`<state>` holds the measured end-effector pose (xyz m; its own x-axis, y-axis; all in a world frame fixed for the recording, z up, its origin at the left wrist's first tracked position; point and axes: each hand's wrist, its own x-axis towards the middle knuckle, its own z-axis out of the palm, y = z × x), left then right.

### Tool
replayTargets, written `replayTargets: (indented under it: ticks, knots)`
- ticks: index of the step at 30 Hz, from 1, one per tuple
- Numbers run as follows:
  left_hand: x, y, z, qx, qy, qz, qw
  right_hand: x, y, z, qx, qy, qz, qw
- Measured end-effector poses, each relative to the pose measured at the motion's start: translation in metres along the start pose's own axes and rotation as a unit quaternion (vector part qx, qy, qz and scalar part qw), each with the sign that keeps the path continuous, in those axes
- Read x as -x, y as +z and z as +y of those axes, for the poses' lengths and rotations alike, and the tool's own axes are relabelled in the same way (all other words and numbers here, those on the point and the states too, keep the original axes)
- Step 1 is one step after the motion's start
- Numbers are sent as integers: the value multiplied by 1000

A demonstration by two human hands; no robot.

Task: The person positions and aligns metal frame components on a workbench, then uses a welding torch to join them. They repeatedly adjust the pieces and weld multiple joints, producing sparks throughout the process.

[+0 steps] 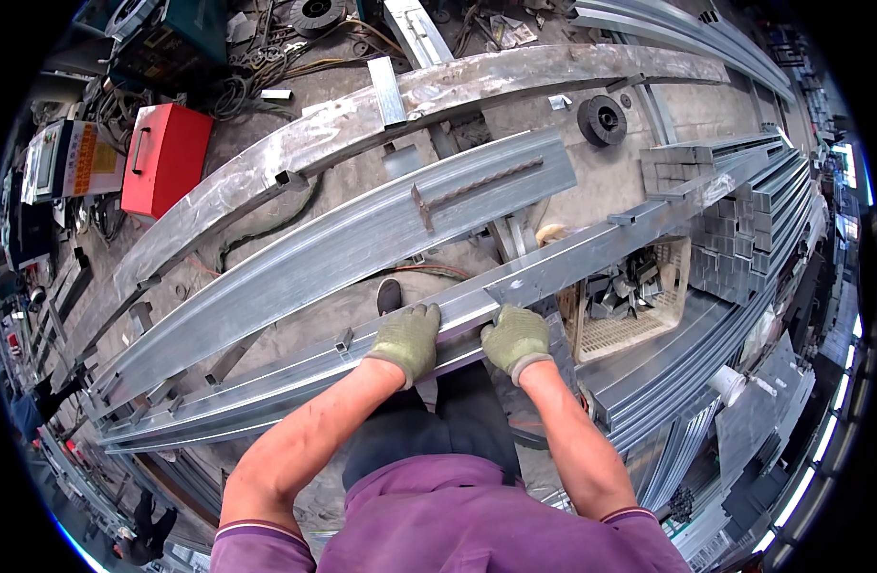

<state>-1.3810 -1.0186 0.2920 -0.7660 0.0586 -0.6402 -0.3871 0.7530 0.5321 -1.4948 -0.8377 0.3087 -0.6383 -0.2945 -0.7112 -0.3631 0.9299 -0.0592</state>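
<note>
Over on your left sits a red box (166,162) with a dark handle on its side, and from there a wide metal channel (324,252) sweeps up across the floor, a twisted rod (481,183) lying on its face toward the right end. A dark shoe (389,296) pokes out just beyond the work, and here's your left hand (407,344), in a green glove, fingers folded over the metal bar (464,312) that stretches across in front of your legs. Your right hand (516,339), gloved to match, closes on that same bar just beside a joint in the metal, a short bare stretch between the two; what your fingers do underneath is hidden. Farther right, a black spool (603,120) lies on the floor beyond the bar, and nearer you a pale plastic crate (637,330) holds metal offcuts (622,286). Past it come the stacked square tubes (730,229), ends facing you, with a white bucket (730,384) nearer your side.
</note>
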Motion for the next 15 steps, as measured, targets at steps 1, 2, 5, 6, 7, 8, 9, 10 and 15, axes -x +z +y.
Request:
replayTargets:
  ticks: [1, 2, 5, 6, 7, 8, 9, 10, 15]
  knots:
    - [-2, 1, -1, 2, -6, 10, 1000, -3, -2, 0, 0, -4, -1, 1000]
    - [0, 1, 1, 6, -12, 14, 1000, 0, -8, -3, 1, -5, -8, 1000]
    - [3, -1, 4, -7, -9, 11, 1000, -2, -12, -2, 4, -22, -16, 1000]
    - [2, -3, 4, -18, -5, 10, 1000, -3, -13, -2, 7, -25, -23, 999]
    - [2, -2, 4, -17, -9, 11, 1000, -3, -15, -1, 9, -28, -30, 999]
    - [2, -1, 5, -17, -15, 11, 1000, -4, -17, 1, 11, -40, -37, 998]
    - [3, 0, 6, -17, -20, 10, 1000, -4, -19, 3, 12, -52, -44, 998]
    - [2, 0, 7, -22, -21, 8, 999, -4, -21, 4, 14, -63, -51, 997]
    - [-1, -3, 12, -22, -49, -16, 998, -4, -21, 5, 9, -64, -50, 997]
